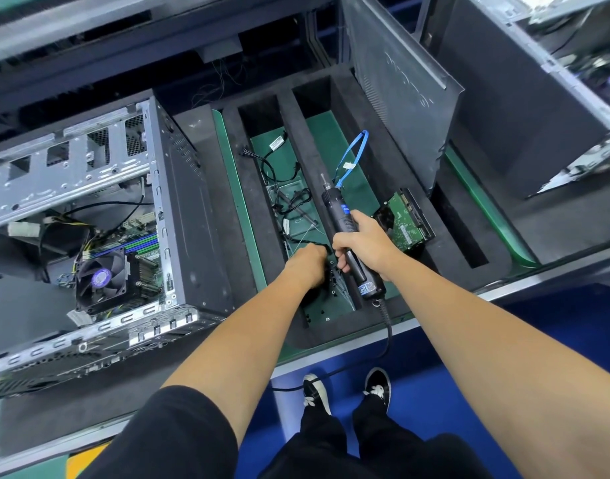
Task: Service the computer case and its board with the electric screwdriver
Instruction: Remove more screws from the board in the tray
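Note:
An open computer case lies on its side at the left, with its board and a black CPU fan showing inside. My right hand grips a black electric screwdriver, bit pointing away from me, over a black foam tray. My left hand reaches down into the tray's left slot with curled fingers, close to small screws and black cables; whatever it holds is hidden.
A hard drive and a blue cable lie in the tray's middle slot. A case side panel stands upright behind the tray. More cases stand at the right. The screwdriver's cord hangs over the bench edge.

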